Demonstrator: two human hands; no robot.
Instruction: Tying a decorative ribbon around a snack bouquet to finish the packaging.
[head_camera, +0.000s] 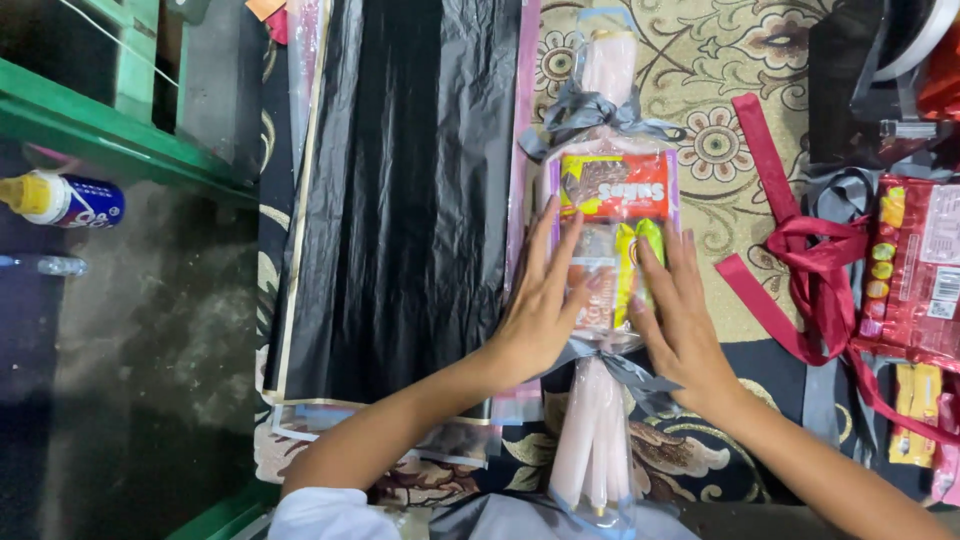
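Note:
A candy-shaped parcel (612, 190) of clear film over pale pink paper lies on a patterned carpet, tied at both ends with grey ribbon (590, 112). Inside it are a red snack pack and yellow-green packets. My left hand (540, 300) lies flat on the parcel's left side, fingers spread. On the parcel's right side, over the yellow-green packets, my right hand (680, 320) presses flat. Neither hand grips anything.
A black plastic sheet (400, 190) lies left of the parcel. Dark red ribbon (800, 270) and red snack packs (915, 270) lie to the right. A glue bottle (65, 200) rests at far left near a green frame (110, 135).

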